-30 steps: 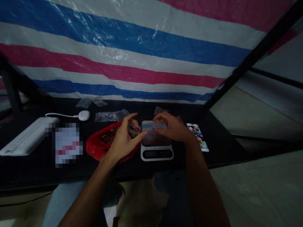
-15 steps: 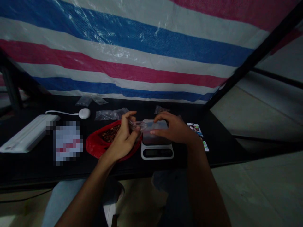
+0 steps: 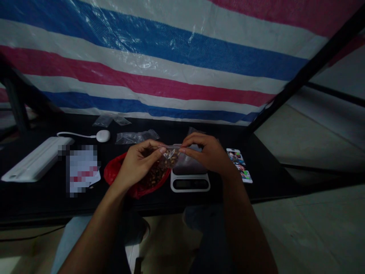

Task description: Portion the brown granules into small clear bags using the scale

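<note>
A small clear zip bag (image 3: pixel 170 156) is stretched between both hands, pinched at its upper corners. My left hand (image 3: pixel 139 158) is closed on the left corner, above a red plastic bag (image 3: pixel 113 171) of small brown pieces (image 3: pixel 151 179). My right hand (image 3: pixel 205 154) grips the right corner, over the white digital scale (image 3: pixel 190 183). On the scale stands a translucent tray (image 3: pixel 185 165), partly hidden by the right hand. Through the clear bag I see brownish pieces; whether they lie inside it or behind it I cannot tell.
Clear plastic bags (image 3: pixel 137 137) lie at the back of the black table (image 3: pixel 94 207). To the left are a white power bank-like block (image 3: pixel 35 161), a round white device (image 3: pixel 103 136) on a cable and a blurred-out packet (image 3: pixel 83 167). A phone (image 3: pixel 239 165) lies to the right.
My right hand has taken hold of the zip bag's other corner. The bag now hangs spread between both hands, and my left hand has shifted slightly left and down.
</note>
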Tool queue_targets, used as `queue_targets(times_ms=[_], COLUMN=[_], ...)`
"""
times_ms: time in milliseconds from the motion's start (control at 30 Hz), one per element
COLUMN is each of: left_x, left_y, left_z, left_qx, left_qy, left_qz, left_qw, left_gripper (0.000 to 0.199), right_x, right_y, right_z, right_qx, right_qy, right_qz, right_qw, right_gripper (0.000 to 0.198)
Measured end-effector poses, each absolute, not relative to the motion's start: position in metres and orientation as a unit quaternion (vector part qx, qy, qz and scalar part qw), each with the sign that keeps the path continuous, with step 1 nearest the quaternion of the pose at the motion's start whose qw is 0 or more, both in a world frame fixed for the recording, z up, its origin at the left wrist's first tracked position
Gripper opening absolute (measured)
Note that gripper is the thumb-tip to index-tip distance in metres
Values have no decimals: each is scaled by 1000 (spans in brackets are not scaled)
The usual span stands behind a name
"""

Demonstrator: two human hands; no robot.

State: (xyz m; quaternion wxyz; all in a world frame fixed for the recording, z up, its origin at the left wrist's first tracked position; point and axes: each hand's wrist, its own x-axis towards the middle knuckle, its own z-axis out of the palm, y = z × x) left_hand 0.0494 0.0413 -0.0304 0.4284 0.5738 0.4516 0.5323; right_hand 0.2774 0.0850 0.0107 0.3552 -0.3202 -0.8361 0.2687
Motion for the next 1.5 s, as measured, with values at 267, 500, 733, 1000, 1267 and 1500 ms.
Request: queue_targets(times_ms=[267,500,733,1000,1267,1500], left_x=[37,46,54,56,46,45], left_y=[36,29,22,19,17,20], left_z=[-20,-12,-5,0,4,4], left_qx=[589,599,596,580,555,550], left_qy=[461,494,490,493,551,538], left_qz=[525,545,551,528,523,521], left_qw=[407,316,317,376,339,370], left_gripper=[29,19,12,12,21,25], right_x=[276,267,255,251,271,262], right_y=[85,82,74,75,80,77], right_z=[10,6,7,4,13,11], right_qx=[-281,-271,-265,-253,-258,-265], right_qy=[-847,-850,-851,-850,-857,-842], right_qz=[286,280,268,251,249,281], right_qw=[350,355,366,387,371,378], right_gripper=[9,10,5,7,8,5])
